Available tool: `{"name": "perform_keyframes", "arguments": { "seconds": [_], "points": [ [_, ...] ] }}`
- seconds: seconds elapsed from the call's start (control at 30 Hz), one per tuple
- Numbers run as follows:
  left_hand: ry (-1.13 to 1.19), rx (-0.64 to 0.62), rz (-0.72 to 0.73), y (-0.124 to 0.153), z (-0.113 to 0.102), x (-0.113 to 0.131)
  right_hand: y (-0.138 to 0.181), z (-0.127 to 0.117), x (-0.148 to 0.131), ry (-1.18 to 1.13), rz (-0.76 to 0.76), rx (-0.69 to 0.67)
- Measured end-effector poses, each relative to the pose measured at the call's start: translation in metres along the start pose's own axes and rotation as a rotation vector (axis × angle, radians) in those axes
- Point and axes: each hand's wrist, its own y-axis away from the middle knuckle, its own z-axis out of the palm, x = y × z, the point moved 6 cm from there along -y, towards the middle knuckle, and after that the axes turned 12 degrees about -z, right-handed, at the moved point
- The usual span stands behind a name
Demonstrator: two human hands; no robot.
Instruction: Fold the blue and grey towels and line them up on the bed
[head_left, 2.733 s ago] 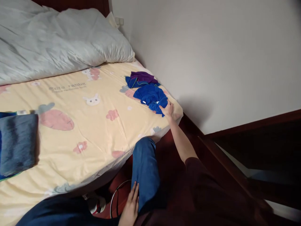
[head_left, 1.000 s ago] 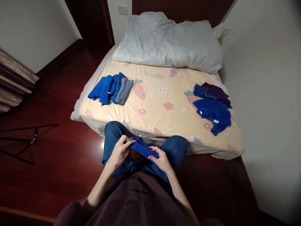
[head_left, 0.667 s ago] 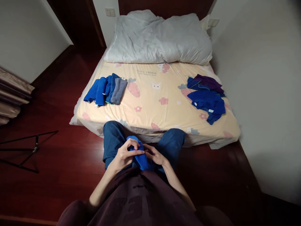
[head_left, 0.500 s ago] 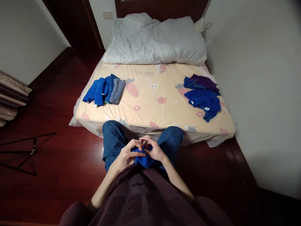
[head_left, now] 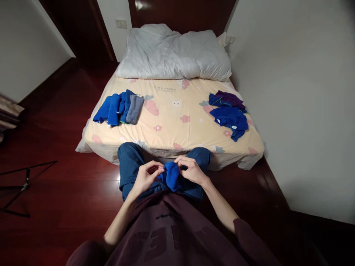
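A small blue cloth (head_left: 171, 176) hangs bunched over my lap, in front of my knees in blue jeans. My left hand (head_left: 146, 176) pinches its left edge with closed fingers. My right hand (head_left: 190, 170) grips its upper right edge, fingers curled. Both hands are close together, just short of the bed's near edge (head_left: 166, 147). On the bed's left lies a row of folded blue and grey cloths (head_left: 119, 109). On its right lies a loose heap of blue and purple cloths (head_left: 229, 112).
The bed has a yellow cartoon-print sheet and a grey-white duvet (head_left: 173, 53) at its head. A white wall (head_left: 291, 92) runs along the right side. Dark red wooden floor surrounds the bed, with a black tripod's legs (head_left: 19, 183) at the left.
My right hand took a blue cloth from the heap on the right and brought it to my lap. Both hands have since gathered it from spread flat into a bunch.
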Motion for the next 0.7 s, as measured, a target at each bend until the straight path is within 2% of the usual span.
{"name": "perform_keyframes", "arguments": {
  "seconds": [0.13,0.23,0.33,0.5,0.63,0.7],
  "points": [
    [-0.047,-0.024,0.122,-0.011,-0.002,0.014,0.005,-0.005,0.007,0.051,-0.019,0.046],
    [-0.130,-0.136,0.180,-0.020,0.014,0.022,0.008,-0.002,0.012,0.029,0.008,-0.004],
    [-0.242,-0.232,0.155,-0.029,0.031,0.021,0.012,-0.006,0.018,0.023,0.069,-0.004],
    [-0.269,-0.112,0.171,-0.042,0.024,0.023,0.024,-0.030,0.033,0.088,0.172,0.109],
    [-0.301,-0.037,0.167,-0.049,0.007,0.036,0.029,-0.047,0.040,0.161,0.238,0.044],
    [-0.412,-0.093,0.191,-0.052,0.005,0.047,0.029,-0.059,0.043,0.181,0.255,-0.016]
  ]
}}
